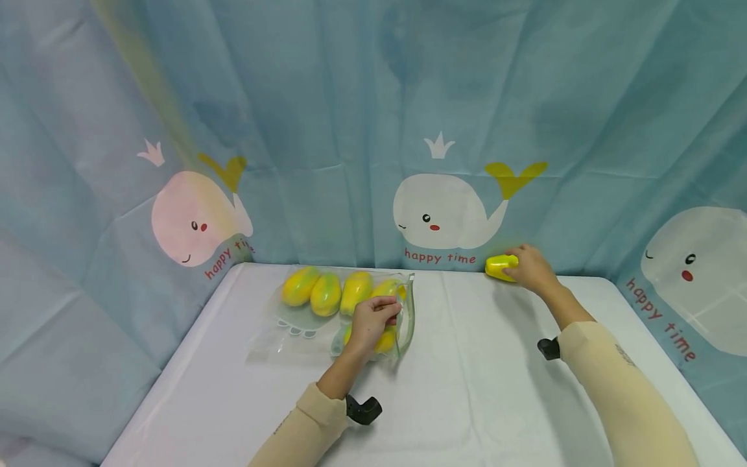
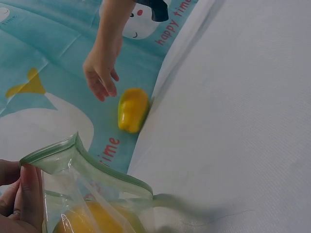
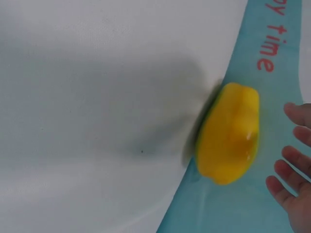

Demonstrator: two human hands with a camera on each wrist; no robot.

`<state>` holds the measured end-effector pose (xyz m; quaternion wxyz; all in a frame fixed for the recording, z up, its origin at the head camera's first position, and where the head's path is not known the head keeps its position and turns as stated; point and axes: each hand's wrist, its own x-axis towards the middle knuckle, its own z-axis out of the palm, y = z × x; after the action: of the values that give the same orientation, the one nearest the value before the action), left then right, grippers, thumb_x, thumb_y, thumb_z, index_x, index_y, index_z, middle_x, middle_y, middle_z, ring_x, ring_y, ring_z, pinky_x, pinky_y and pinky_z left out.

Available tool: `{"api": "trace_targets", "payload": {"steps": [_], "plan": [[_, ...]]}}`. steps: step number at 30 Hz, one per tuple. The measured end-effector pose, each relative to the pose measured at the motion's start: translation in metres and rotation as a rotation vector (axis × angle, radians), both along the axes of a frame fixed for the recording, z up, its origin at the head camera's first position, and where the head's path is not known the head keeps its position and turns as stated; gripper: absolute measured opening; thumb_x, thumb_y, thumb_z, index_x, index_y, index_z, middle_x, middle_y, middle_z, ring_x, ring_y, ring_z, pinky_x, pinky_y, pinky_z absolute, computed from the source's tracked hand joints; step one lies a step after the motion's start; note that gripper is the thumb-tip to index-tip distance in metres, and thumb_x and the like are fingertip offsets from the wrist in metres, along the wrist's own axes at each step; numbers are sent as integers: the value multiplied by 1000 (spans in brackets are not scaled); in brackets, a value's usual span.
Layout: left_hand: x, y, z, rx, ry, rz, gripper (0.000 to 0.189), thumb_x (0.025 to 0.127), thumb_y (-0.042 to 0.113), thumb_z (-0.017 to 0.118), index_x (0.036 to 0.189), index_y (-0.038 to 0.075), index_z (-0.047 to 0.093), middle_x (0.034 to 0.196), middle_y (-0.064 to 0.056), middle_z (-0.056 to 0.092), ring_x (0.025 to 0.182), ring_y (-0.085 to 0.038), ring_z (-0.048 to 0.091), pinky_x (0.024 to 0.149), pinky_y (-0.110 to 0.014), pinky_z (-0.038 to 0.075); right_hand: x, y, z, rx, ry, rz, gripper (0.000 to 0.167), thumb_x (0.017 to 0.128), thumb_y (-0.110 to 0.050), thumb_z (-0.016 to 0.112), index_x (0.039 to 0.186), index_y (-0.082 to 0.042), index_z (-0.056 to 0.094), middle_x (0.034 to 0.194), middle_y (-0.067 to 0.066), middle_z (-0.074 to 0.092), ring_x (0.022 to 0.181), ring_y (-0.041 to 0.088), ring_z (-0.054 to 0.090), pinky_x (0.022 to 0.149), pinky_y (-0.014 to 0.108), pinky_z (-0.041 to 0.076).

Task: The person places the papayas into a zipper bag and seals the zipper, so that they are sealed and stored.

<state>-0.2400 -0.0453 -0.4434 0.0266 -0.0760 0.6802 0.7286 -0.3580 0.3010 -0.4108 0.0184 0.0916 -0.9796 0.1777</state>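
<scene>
My left hand pinches the green zip edge of a clear plastic bag that lies on the table, its mouth toward the right. Several yellow-green papayas are inside the bag; the hand covers part of them. In the left wrist view the bag's green rim stands up from the thumb and fingers, gaping a little. Far right, another papaya lies at the table's back edge against the curtain. My right hand is beside it, fingers spread and apart from the fruit in the right wrist view.
A white-covered table extends in front of me. Along its back and sides hangs a blue curtain with whale prints, close behind the lone papaya. Black wrist cameras sit at both cuffs.
</scene>
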Motion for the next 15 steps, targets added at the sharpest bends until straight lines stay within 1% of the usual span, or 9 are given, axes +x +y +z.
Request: {"api": "trace_targets", "payload": {"steps": [9,15], "plan": [[0,-1,-1,12,1,2,23,89,8,69,108,-6,69,90,-7,71,67,-10,60,64,-17,55,-9,3,-10,45,-15,-8,54,89,-16,65,135,7,49,132,32,42,115,46,41,99,63,38],[0,-1,-1,0,-1,2,24,90,10,69,109,-5,69,89,-5,70,67,-8,60,65,-17,55,-11,6,-14,88,-30,-5,56,89,-15,66,137,7,47,135,33,39,121,48,38,103,65,34]]}}
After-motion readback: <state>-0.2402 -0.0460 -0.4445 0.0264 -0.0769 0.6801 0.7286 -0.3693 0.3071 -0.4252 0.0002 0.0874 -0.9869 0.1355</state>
